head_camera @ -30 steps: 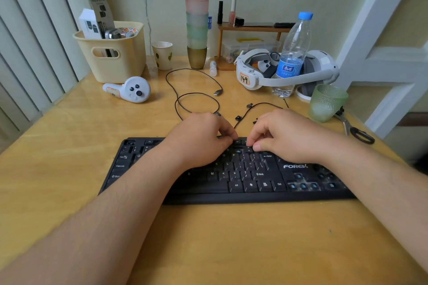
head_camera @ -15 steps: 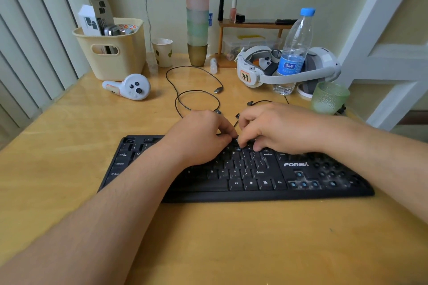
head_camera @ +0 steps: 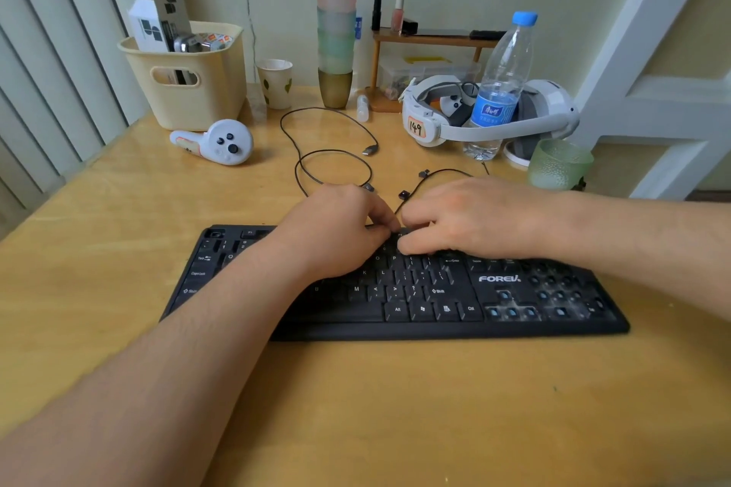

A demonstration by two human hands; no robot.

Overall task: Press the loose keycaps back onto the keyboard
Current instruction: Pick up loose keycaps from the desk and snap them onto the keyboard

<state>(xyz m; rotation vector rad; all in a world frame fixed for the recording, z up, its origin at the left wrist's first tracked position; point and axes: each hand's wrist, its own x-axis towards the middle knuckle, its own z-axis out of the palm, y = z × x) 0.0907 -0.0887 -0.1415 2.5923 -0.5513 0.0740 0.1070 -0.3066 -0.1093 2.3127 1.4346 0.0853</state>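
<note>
Closest to me is the yellow wooden tabletop [head_camera: 395,407], with my two bare arms reaching across it. A black keyboard [head_camera: 435,300] lies flat on it, a bit to the right of the middle. On its right side many keys are gone and I see little blue dots in the holes.

My left hand [head_camera: 340,229] rests on the top middle of the keyboard. Its fingers [head_camera: 381,223] are curled down and the tips press at the top row of keys. My right hand [head_camera: 474,215] sits just beside it, touching it fingertip to fingertip. Its fingers are curled down too, onto the same spot. I cannot tell if either hand has a keycap under it, because the hands hide that place.

Just behind the hands, two small black keycaps [head_camera: 403,194] lie loose on the tabletop, near a thin black cable [head_camera: 332,166] that loops round.

Farther back on the left is a white controller [head_camera: 221,142], and behind it a cream basket [head_camera: 205,91] with boxes in it. In the middle stand a paper cup [head_camera: 275,83] and a tall stack of cups [head_camera: 335,32]. On the right are a white headset [head_camera: 455,119], a water bottle [head_camera: 502,83] with a blue cap, and a green glass [head_camera: 559,164].
</note>
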